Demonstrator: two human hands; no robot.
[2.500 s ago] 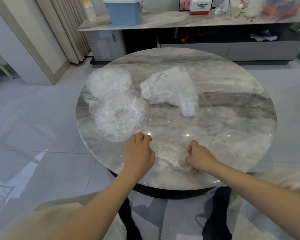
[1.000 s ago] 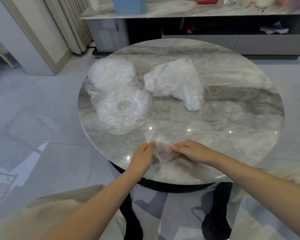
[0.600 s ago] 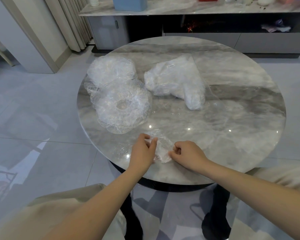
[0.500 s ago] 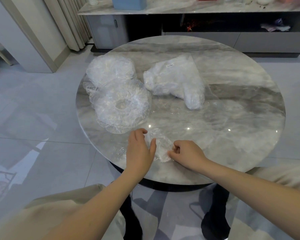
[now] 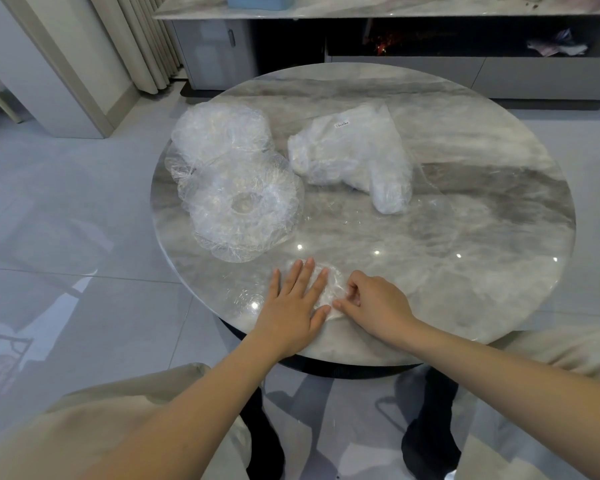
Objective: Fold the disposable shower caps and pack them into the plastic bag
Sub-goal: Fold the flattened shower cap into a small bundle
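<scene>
Your left hand flat, fingers straight and spread, pressing folded shower cap onto round marble table, lower centre of frame. Your right hand curled, fingertips pinching same cap's right edge. Cap small, crumpled, between both hands near table's near rim. Unfolded shower caps: overlapping pile at upper left of table, two distinct rounds visible, exact count unclear. One plastic bag, white contents inside, upper centre.
</scene>
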